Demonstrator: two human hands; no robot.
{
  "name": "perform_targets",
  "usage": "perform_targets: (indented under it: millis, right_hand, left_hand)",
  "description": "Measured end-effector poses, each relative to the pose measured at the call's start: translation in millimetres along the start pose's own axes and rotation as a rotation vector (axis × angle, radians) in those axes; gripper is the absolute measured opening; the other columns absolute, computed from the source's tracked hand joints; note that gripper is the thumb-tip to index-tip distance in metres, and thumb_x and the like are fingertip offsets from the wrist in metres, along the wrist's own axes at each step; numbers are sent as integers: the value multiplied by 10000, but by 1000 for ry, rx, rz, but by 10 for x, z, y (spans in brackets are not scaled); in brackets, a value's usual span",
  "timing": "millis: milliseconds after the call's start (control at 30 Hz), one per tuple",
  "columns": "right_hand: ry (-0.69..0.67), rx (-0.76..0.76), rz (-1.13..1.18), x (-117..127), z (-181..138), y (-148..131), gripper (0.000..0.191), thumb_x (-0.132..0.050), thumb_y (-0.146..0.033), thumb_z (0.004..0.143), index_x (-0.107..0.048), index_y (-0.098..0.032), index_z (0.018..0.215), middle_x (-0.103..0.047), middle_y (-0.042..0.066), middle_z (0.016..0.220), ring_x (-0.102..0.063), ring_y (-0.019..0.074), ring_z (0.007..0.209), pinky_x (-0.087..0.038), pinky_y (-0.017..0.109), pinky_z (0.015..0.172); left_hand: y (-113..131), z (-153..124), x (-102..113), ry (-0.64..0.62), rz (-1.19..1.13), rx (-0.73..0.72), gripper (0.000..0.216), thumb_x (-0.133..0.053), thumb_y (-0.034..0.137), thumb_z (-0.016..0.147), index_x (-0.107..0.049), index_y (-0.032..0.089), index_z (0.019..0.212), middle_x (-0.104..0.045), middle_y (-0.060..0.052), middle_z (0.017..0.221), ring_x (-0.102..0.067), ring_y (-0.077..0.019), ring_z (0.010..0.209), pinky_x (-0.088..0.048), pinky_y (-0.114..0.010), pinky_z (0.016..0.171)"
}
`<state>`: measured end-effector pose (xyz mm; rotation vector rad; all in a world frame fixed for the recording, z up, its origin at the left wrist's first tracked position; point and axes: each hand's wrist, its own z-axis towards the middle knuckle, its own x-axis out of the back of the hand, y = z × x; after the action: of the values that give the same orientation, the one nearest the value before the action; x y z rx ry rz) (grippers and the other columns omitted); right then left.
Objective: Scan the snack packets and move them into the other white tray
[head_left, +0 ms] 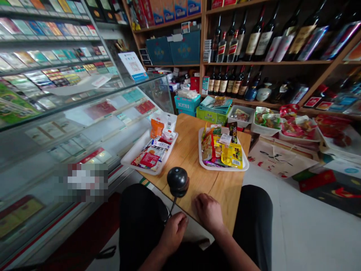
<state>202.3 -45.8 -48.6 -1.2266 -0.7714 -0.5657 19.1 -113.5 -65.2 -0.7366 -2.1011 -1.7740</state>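
Observation:
My left hand is in a loose fist just off the near edge of the wooden table, with nothing visible in it. My right hand rests on the tabletop near that edge, its fingers curled under and nothing seen in them. Between and beyond the hands stands a round, glossy black object at the table's left edge. A thin dark stem or cable runs down from it, passing close to my left hand. Two white trays of packaged snacks, a left tray and a right tray, sit farther back on the table.
A glass display counter runs along the left. Shelves with wine bottles line the back wall. White tubs of snacks and a paper gift bag stand to the right. My knees flank the table.

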Motion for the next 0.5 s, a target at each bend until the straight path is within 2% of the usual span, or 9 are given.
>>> perform_targets:
  millis: [100, 200, 367, 500]
  right_hand:
    - [17, -2, -21, -18, -19, -5, 223, -446, -274, 966, -612, -228, 824, -667, 52, 801, -637, 197, 787, -394, 271, 715]
    - [16, 0, -22, -17, -64, -11, 237, -432, -296, 980, -620, -222, 856, -673, 58, 835, -638, 199, 818, -397, 275, 744]
    - [18, -5, -23, -21, -132, -30, 243, -428, -307, 980, -633, -214, 887, -681, 66, 870, -639, 208, 842, -404, 287, 761]
    - [31, 15, -27, -44, -149, -28, 250, -431, -326, 983, -636, -217, 890, -685, 60, 873, -640, 206, 830, -401, 289, 735]
  left_hand:
    - [-350, -28, -51, -6, -10, 101, 390, -385, 520, 939, -548, 230, 734, -623, -54, 739, -602, -233, 765, -434, -337, 717]
    - [-493, -41, -82, 4, 26, 76, 363, -395, 484, 942, -558, 225, 746, -637, -52, 768, -610, -227, 790, -428, -325, 732]
    - [-445, -102, -110, -78, 156, -33, 314, -454, 412, 934, -591, 219, 728, -666, -68, 791, -623, -223, 799, -427, -320, 734]
    - [-284, -212, -80, -162, 207, -92, 257, -482, 355, 928, -655, 211, 805, -703, -78, 867, -645, -220, 858, -437, -310, 761]
